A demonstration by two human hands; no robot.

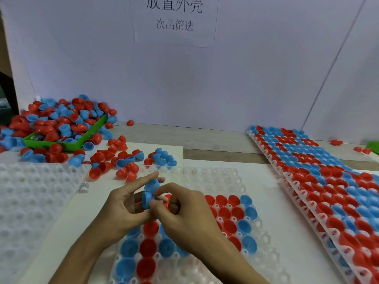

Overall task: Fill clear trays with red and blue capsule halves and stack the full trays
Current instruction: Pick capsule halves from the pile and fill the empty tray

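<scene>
A clear tray (221,177) lies in front of me, its near part holding several red and blue capsule halves (231,220), its far rows bare. Above it my left hand (121,210) holds a short stack of blue capsule halves (150,191) between thumb and fingers, with the index finger stretched out. My right hand (182,214) pinches the lower end of that stack, and a red half (167,198) shows behind its fingers. Loose red and blue halves (123,160) lie scattered beyond the tray.
A green bin (67,145) heaped with red and blue halves stands at the back left. A stack of full trays (320,181) lies at the right. Another clear tray (30,191) with bare pockets sits at the left. A white wall with a paper sign rises behind.
</scene>
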